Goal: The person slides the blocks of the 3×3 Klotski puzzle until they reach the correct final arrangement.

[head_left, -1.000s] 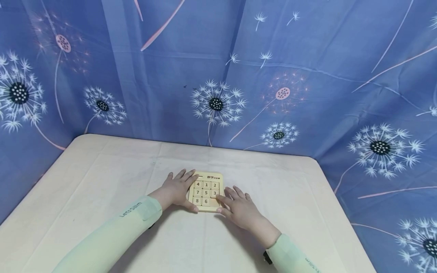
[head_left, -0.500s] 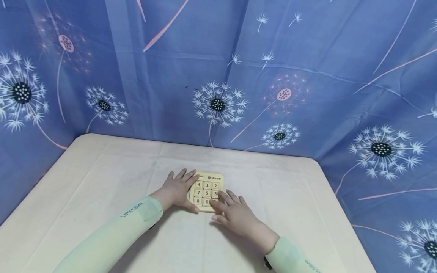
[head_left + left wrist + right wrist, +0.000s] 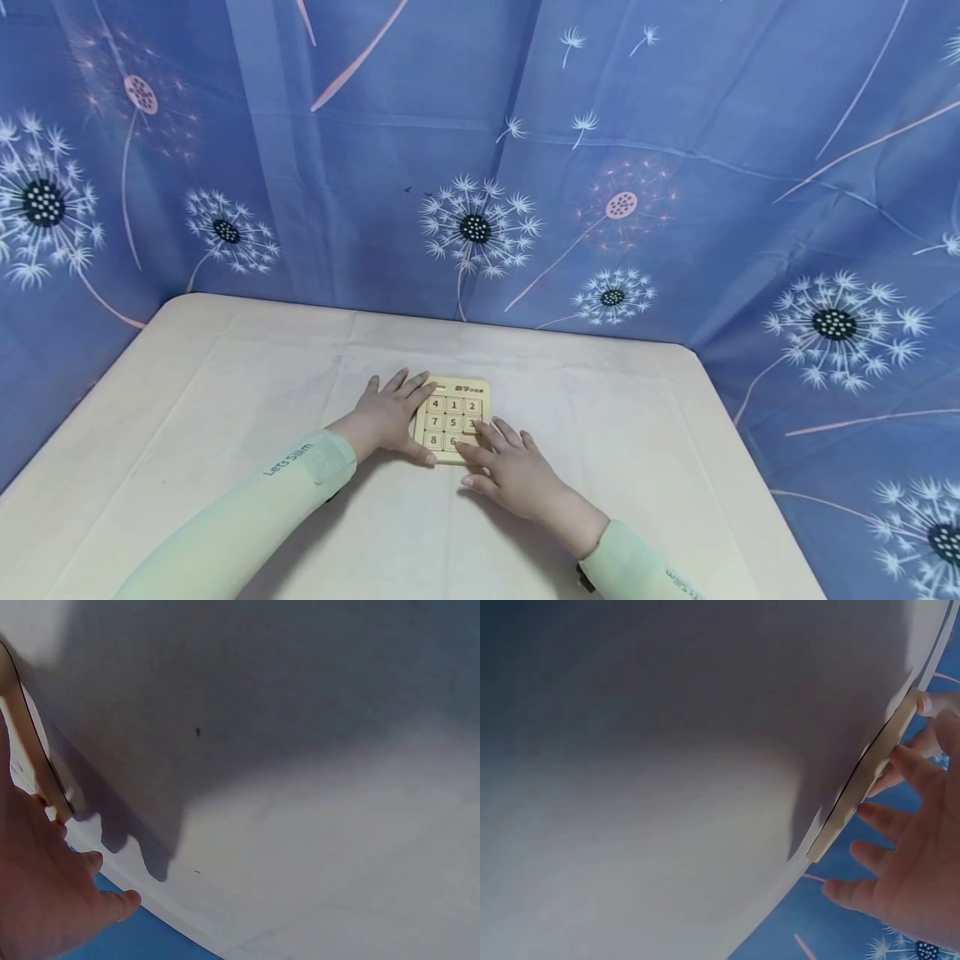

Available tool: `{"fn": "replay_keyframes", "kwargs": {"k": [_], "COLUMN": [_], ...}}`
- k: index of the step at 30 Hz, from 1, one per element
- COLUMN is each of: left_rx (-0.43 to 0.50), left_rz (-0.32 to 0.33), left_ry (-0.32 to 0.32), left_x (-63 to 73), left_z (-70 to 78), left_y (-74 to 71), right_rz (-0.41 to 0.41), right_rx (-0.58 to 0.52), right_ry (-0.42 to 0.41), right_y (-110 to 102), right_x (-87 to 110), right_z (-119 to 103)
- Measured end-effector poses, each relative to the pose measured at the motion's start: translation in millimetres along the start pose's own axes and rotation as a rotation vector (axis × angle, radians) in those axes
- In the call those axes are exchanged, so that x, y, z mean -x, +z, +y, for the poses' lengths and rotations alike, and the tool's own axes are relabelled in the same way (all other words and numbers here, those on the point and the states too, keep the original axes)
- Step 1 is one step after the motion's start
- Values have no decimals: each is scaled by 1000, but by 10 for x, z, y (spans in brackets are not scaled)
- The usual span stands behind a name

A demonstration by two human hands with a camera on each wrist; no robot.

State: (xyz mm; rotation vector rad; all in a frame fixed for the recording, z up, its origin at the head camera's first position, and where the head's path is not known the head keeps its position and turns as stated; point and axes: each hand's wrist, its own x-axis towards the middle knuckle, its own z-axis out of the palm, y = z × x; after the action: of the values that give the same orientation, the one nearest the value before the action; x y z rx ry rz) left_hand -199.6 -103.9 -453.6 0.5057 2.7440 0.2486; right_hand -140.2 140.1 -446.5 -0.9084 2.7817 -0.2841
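Observation:
A pale wooden sliding number puzzle (image 3: pixel 442 458) lies flat on the table, its tiles reading 4 1 2, 7 5 3 and 8 6 from the top row down. My left hand (image 3: pixel 386 419) rests along its left side, fingers at the upper left corner and thumb at the lower edge. My right hand (image 3: pixel 521 477) reaches in from the lower right. Its index fingertip is at the 6 tile (image 3: pixel 452 441), another fingertip at the 3 tile (image 3: pixel 470 422), and its thumb sits off the lower edge. The lower right corner is hidden under those fingers. In the right wrist view the puzzle's edge (image 3: pixel 866 776) shows beside straight fingers (image 3: pixel 889 821).
A cream cloth covers the table (image 3: pixel 262 375), with rounded far corners. Blue curtains (image 3: pixel 360 225) printed with dandelions hang behind it and along both sides. Pale green sleeves (image 3: pixel 247 500) cover both forearms.
The right index finger has moved from the 3 tile down and left to the 6 tile, and the thumb has come off the puzzle's edge. The left hand has stayed in place.

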Motion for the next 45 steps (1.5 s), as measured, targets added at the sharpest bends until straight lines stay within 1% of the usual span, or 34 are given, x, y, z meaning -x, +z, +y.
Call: {"fn": "replay_keyframes", "kwargs": {"k": [10, 16, 24, 36, 45], "left_rx": [6, 3, 1, 5, 21], "left_rz": [-3, -5, -6, -6, -2], "left_ry": [0, -1, -4, -10, -2], "left_x": [7, -6, -18, 3, 14], "left_z": [-6, -14, -12, -6, -2], "left_y": [-5, 10, 11, 9, -5], "right_rz": [-1, 1, -8, -7, -3], "right_rx": [-18, -15, -40, -30, -26], "right_ry": [13, 25, 52, 51, 52], "right_y": [-34, -41, -61, -72, -60], "right_x": [33, 67, 99, 130, 141], "right_z": [8, 51, 126, 183, 206]}}
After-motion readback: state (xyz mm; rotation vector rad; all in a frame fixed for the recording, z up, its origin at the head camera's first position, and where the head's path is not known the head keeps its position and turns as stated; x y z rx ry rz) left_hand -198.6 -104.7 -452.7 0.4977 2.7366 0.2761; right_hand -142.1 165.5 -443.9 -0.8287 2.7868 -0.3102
